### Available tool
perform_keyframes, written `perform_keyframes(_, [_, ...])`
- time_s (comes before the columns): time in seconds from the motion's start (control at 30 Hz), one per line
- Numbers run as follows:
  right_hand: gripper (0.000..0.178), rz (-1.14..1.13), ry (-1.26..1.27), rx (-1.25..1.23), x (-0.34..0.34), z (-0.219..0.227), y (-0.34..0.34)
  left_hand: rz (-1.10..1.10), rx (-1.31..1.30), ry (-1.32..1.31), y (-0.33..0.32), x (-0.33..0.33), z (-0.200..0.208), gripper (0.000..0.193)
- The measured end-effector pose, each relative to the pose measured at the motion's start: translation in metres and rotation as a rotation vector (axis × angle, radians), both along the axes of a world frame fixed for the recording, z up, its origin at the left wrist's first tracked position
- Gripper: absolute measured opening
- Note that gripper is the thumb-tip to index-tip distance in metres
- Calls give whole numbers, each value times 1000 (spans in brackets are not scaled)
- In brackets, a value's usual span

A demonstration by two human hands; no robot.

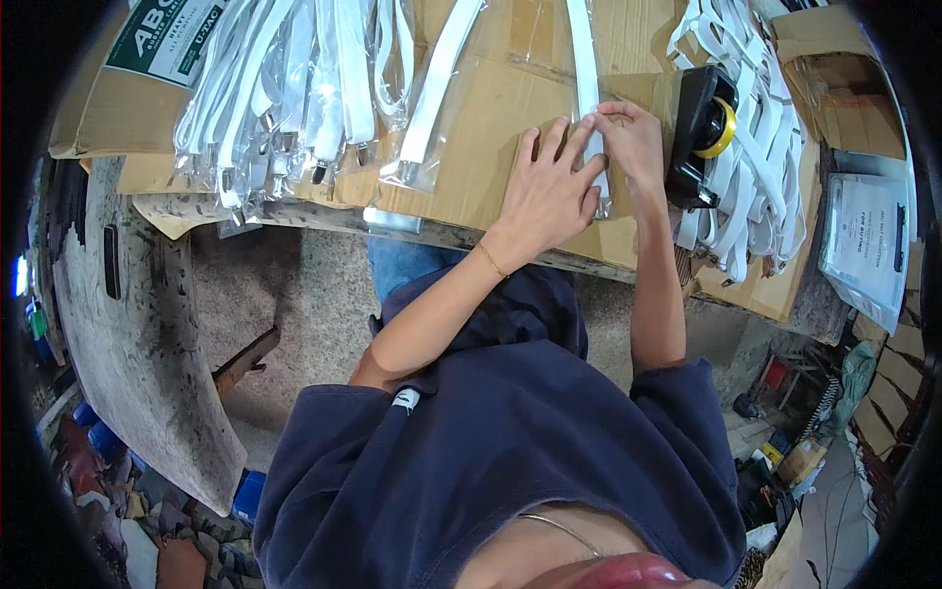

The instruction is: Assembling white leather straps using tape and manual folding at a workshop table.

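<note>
A white lanyard (584, 59) in a clear plastic sleeve lies lengthwise on the cardboard-covered table in front of me. My left hand (551, 191) rests flat beside and partly over it, fingers spread. My right hand (633, 142) is on its right side, with the thumb and index finger drawn together at the lanyard; whatever they pinch is too small to tell. Left of my hands lies another bagged white lanyard (432, 98), apart from them. Close to my right hand stands a black tape dispenser (687, 147) with a yellow-cored roll (721, 128).
Bagged white lanyards with metal clips (294, 88) are heaped at the left. Loose white lanyards (751, 147) pile up right of the dispenser. Open cardboard box (849, 98) and translucent plastic container (863, 240) stand at far right. A printed carton (108, 108) sits far left.
</note>
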State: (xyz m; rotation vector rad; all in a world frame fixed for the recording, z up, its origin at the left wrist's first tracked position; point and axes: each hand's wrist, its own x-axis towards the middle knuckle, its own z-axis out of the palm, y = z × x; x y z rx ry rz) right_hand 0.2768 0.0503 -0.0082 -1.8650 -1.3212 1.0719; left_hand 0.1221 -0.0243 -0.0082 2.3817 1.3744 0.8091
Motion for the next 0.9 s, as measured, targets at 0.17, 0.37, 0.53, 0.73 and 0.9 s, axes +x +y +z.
perform_keyframes(0.17, [52,-59,55,84,-1,-1,7,-22,-9,-19,3,-5,-1,37])
perform_keyframes(0.37, [51,-42,105,47,-1,0,20,-10,16,-9,2,-2,0,37])
perform_keyframes(0.53, [51,-121,248,67,8,-9,29,-13,42,-11,5,0,1,37])
perform_keyframes(0.73, [63,76,-313,73,4,0,32,-27,3,13,2,-4,3,39])
perform_keyframes(0.9, [61,198,-206,346,-36,50,128,-26,34,54,1,-8,3,42])
